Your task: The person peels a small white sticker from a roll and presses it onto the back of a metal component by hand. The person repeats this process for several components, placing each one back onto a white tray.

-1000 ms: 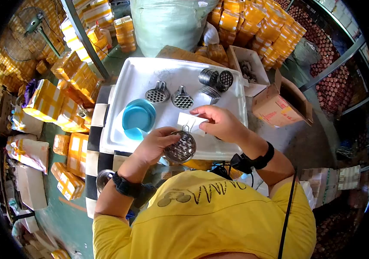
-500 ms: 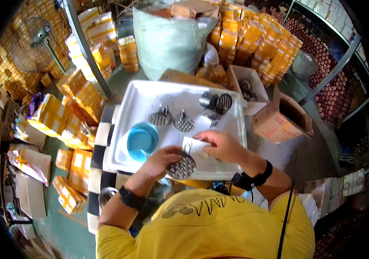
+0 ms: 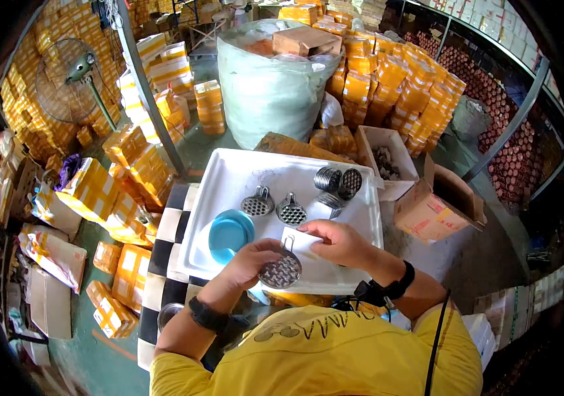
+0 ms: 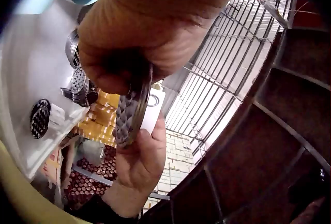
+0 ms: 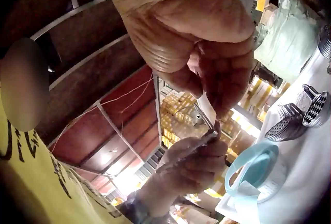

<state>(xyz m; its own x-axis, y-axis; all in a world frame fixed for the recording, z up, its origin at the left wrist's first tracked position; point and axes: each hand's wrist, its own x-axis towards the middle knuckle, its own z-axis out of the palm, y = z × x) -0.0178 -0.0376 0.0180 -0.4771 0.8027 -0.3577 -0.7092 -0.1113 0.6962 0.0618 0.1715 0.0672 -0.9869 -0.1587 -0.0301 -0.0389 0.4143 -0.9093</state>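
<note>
Barely shifted, the left hand (image 3: 253, 262) grips the metal disc (image 3: 281, 270), fingertips partly hidden, near the rim of the white tray (image 3: 376, 228); the right hand (image 3: 346, 245) pinches the white card (image 3: 303, 241) by its wire loop (image 3: 288, 242).

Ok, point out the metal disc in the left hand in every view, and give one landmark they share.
Head: metal disc below centre, gripped by the left hand.
Left wrist: metal disc just left of centre, steeply angled.
Right wrist: metal disc below centre, nearly edge-on.
Shared landmark: the white card pinched by the right hand.
</note>
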